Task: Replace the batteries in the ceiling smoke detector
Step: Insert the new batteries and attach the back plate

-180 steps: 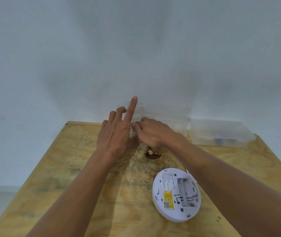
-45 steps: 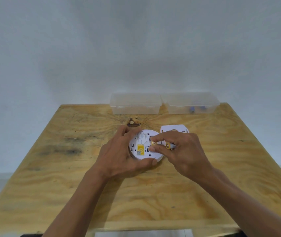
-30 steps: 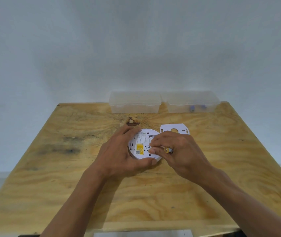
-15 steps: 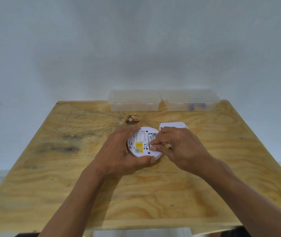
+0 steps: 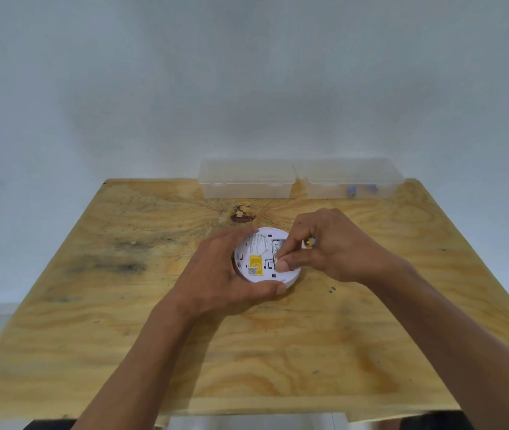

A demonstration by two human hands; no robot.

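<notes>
**Step in hand: seating a fresh battery**

The left hand (image 5: pixel 222 274) grips the smoke detector (image 5: pixel 261 259) near the centre of the surface (image 5: pixel 123 336). The right hand (image 5: pixel 334 246), its fingers curled round a battery (image 5: pixel 308 242), presses into the compartment. Next, judged: push the cell flat, polarity aligned.

both hands (image 5: pixel 222 274) & forearms bare, no sleeves/jewelry visible.

Soft, even, diffuse light, faint shadows, slightly soft focus, wide-angle bowing at edges.
</notes>
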